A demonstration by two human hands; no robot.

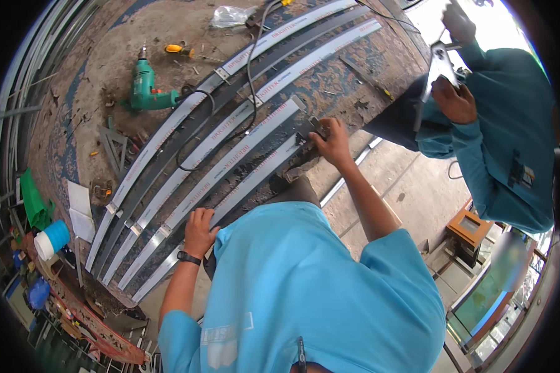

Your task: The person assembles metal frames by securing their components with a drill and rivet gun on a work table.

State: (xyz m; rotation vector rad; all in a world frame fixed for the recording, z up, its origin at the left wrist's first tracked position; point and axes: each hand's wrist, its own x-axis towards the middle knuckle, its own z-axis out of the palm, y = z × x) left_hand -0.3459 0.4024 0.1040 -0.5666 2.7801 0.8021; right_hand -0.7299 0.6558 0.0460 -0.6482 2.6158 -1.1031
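Right hand's [333, 142] grip pinches a small dark part [317, 128], half hidden; left hand [199, 231] presses flat on profile [242, 186].

**Bench layout**

Long profile strips [230, 155] side by side across the bench [99, 74]. Drill [146, 87] behind them, screwdriver [179, 48] farther back. Cable [250, 74] over the strips. Cup [51, 239] off the left end.

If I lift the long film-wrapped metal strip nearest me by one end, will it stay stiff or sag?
Probably sags: the nearest strip is very long and thin for its width. The glossy white film may make it slippery. Lifting near both the left hand and the right hand should keep it straighter. It looks flat, so unlikely to roll.
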